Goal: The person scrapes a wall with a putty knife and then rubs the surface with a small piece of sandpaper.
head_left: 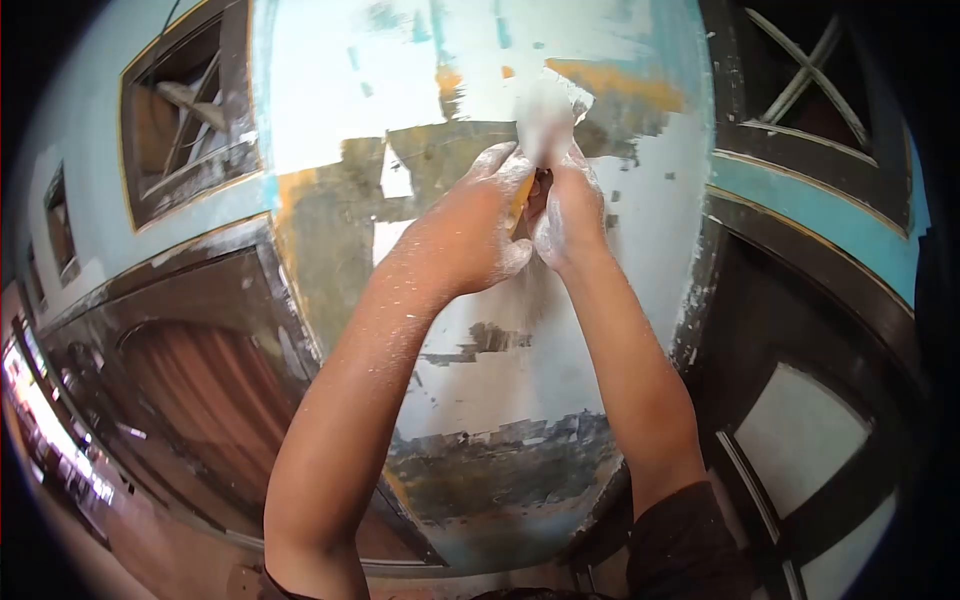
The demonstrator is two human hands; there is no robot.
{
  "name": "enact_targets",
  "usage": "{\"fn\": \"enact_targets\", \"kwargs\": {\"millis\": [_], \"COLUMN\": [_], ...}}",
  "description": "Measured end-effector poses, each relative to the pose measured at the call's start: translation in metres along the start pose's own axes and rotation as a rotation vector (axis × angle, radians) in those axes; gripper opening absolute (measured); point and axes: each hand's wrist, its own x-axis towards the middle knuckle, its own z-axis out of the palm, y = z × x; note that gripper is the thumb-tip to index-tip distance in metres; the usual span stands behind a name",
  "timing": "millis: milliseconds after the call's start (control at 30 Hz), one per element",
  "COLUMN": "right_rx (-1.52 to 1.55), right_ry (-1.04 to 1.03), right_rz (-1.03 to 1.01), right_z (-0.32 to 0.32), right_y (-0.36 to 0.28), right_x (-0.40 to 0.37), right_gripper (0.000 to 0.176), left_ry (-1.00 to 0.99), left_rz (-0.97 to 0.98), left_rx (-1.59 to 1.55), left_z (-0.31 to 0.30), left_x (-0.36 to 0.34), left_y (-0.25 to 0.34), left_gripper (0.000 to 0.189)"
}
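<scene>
Against the middle of the patchy wall panel (pixel 655 230), both hands are raised and brought close together — probably so that what lies between them can be steadied from two sides. By the left hand (pixel 455 225), seen from its back, a slim yellow tool (pixel 519 203) appears to be held: its yellow part is set slantwise along the inside of the hand, with the thumb lowered and the fingers carried up towards the far end, a hold by which tilt could be controlled. The right hand (pixel 578 205) is placed just beside it, narrowed rather than spread, with its fingers bent inward; whether anything is gripped there cannot be told, since its inner side is hidden. Above the fingertips, a pale blur (pixel 545 120) is seen, by which the tool's upper end is masked; a pale, angular shape (pixel 581 97) is shown beside it, though its nature cannot be made out. Both hands are dusted with white, most thickly at the fingers and thumbs. The forearms are held up and angled inward, so that the hands are met near the panel's centre line — between the dark left window frame (pixel 130 150) and the right window frame (pixel 730 85).
</scene>
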Motion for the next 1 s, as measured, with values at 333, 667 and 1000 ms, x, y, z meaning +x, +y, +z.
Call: {"fn": "enact_targets", "kwargs": {"millis": [333,667,1000], "right_rx": [-0.585,-1.372,-1.896], "right_ry": [-0.368,-0.462,-0.144], "right_rz": [0.193,-0.726,-1.083], "right_z": [-0.008,0.0,0.051], "right_y": [0.005,-0.005,-0.011], "right_x": [-0.002,0.024,0.088], "right_gripper": [0.024,0.021,0.062], "left_ry": [0.094,0.272,0.411], "left_rz": [-0.279,-0.4,-0.499], "left_rx": [0.281,0.354,0.552], "left_z": [0.008,-0.02,-0.023], "left_x": [-0.027,-0.113,-0.137], "left_y": [-0.011,-0.064,-0.103], "left_gripper": [0.033,0.082,0.075]}}
